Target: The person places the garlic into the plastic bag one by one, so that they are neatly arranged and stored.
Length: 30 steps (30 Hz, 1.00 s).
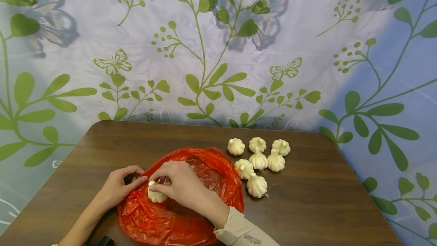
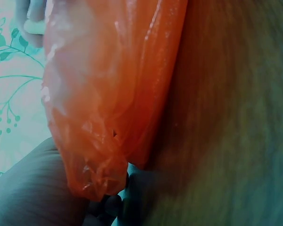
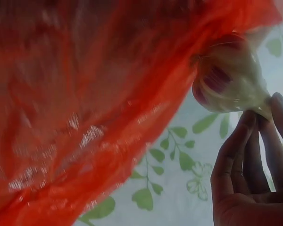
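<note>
Right fingers pinch garlic | left fingers grip red bag | wood-grain table | leaf-print backdrop behind

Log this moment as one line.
left hand: holds red bag edge | right hand: pinches garlic bulb by stem | table: seven other bulbs, right of bag

In left wrist view, red bag cropped, tabletop blurred

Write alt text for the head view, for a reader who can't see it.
A person's right hand holds a garlic bulb by its stem over an open red plastic bag, while the left hand grips the bag's edge. Seven more bulbs sit right of the bag on a brown table, before a leaf-and-butterfly backdrop.
</note>
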{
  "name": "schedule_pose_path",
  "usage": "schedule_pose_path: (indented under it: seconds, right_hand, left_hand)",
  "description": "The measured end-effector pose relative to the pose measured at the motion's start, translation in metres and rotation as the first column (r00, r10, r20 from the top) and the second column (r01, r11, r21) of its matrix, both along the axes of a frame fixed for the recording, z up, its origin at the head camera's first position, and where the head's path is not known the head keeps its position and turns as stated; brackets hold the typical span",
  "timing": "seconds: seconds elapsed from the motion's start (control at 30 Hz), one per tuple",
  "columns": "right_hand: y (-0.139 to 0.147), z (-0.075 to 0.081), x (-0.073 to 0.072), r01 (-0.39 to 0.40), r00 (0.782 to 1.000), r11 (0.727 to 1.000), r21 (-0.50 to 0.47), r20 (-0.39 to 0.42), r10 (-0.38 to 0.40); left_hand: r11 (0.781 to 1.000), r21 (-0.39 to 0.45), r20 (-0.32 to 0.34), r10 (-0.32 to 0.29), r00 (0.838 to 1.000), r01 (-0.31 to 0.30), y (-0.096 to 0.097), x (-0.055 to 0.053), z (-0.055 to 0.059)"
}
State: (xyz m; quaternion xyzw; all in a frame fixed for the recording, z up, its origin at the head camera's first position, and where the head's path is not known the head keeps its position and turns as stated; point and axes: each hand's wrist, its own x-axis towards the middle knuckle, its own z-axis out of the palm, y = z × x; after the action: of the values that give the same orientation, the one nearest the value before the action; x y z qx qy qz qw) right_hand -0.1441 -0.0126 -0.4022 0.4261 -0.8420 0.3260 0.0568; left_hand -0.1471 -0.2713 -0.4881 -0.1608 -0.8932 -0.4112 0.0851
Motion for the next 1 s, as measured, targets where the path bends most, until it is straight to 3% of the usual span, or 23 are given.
schedule_pose_path:
  seconds: [0.2,0.47,0.77,1.0]
  right_hand:
    - [-0.006,-0.011,0.001,-0.009,1.000,0.993,0.114,-0.022,0.012]
    - [-0.004,-0.014,0.000,0.009,1.000,0.990,0.143,-0.012,-0.007]
    - [0.008,-0.002,-0.003,0.053,0.998,0.992,0.118,0.032,-0.057]
    - [0.026,0.019,0.001,0.104,0.993,0.993,0.056,0.054,-0.107]
  left_hand:
    - [1.000,-0.004,-0.005,-0.001,1.000,0.001,0.001,-0.001,0.000]
    - [1.000,0.000,-0.004,-0.013,1.000,0.013,0.001,-0.002,0.000]
    - [1.000,-0.002,0.005,-0.013,1.000,0.013,0.000,-0.001,0.002]
    - [1.000,0.000,0.008,-0.005,1.000,0.005,0.000,0.001,0.002]
